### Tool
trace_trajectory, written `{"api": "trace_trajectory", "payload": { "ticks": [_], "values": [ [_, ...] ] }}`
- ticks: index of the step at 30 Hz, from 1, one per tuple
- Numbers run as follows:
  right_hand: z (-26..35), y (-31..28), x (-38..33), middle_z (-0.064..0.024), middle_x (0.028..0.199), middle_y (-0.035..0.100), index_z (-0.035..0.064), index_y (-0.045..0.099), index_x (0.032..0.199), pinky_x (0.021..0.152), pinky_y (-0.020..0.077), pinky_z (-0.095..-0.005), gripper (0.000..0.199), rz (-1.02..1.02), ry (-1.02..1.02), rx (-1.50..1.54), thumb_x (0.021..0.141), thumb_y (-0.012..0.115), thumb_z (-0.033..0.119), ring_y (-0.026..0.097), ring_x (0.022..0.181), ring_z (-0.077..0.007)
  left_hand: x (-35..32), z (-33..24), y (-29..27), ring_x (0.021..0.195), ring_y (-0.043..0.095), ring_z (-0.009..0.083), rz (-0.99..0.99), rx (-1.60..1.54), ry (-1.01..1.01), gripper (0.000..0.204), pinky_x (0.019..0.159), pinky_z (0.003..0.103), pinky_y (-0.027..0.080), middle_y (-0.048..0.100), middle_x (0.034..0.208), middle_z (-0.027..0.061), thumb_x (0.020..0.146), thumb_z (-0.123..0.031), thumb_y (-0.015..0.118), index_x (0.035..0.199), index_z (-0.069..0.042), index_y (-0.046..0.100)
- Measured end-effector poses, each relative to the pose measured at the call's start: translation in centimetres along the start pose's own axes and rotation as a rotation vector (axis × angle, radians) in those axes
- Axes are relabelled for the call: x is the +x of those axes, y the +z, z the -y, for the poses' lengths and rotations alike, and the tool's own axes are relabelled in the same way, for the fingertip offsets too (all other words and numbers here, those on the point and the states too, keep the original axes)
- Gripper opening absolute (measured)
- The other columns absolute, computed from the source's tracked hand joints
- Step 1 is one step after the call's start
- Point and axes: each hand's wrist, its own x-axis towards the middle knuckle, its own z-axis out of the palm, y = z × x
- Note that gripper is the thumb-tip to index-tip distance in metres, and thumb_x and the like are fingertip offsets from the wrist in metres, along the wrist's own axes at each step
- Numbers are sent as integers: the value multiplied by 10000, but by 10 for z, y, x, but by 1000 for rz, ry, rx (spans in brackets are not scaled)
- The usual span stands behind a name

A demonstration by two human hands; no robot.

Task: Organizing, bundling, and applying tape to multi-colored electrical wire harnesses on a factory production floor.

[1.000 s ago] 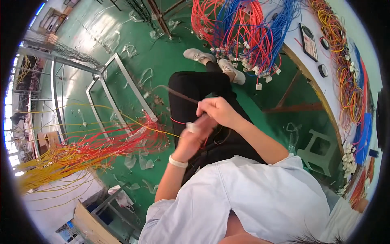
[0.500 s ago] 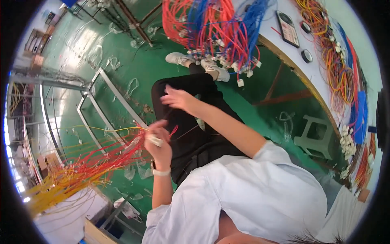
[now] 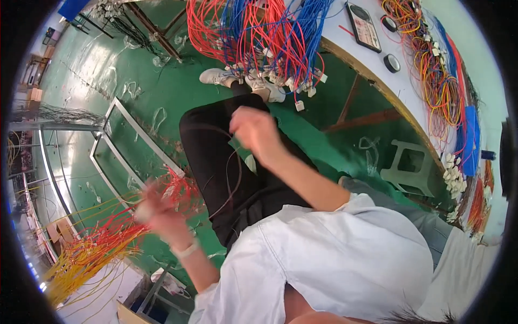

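Red wires stretch lengthwise toward the lower left from around the left hand, the nearer one; the right hand, loosely curled, is above the black trousers. Blur hides what either grips.

- The pale tabletop on the right appears bowed along its near edge.
- On it lie a dark-edged device, two black tape rolls near it, and a thin red strip just beside it.
- Yellow and orange coils run along its far side, by a blue piece and white connectors.
- Red and blue cables hang over its edge.
- The green floor bears a stool, metal frame, plastic scraps and white shoes.
- Lower left, yellow wires cross a white surface; contact is unclear.
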Motion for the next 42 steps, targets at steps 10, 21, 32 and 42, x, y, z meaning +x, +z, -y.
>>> {"api": "trace_trajectory", "payload": {
  "ticks": [10,21,32,42],
  "values": [
    [-29,-126,-91,-136,701,591,15,589,747,579,436,-358,257,249,188,-909,894,589,226,557,619,-289,8,-32,105,482,318,-2,233,-241,-202,255,391,168,172,411,614,-58,966,-265,510,857,-49,590],
    [83,-140,-17,65,562,293,-14,607,955,424,225,-207,423,123,68,226,966,451,379,255,468,-49,-115,84,76,680,569,180,1294,549,-340,118,635,328,450,584,674,114,823,-6,484,784,16,594],
    [153,-269,-93,45,619,300,73,524,902,423,155,-207,164,-624,-433,300,978,463,205,224,493,-44,-42,84,37,790,658,370,1322,1726,-4,241,707,461,533,665,847,213,787,-245,584,775,-28,686],
    [214,-233,-122,38,659,328,-20,398,1361,427,164,-183,409,-846,-789,-263,973,443,101,211,520,-21,-9,44,210,657,601,190,797,575,3,246,580,327,432,623,683,99,902,-177,538,789,13,648]
  ]
}}
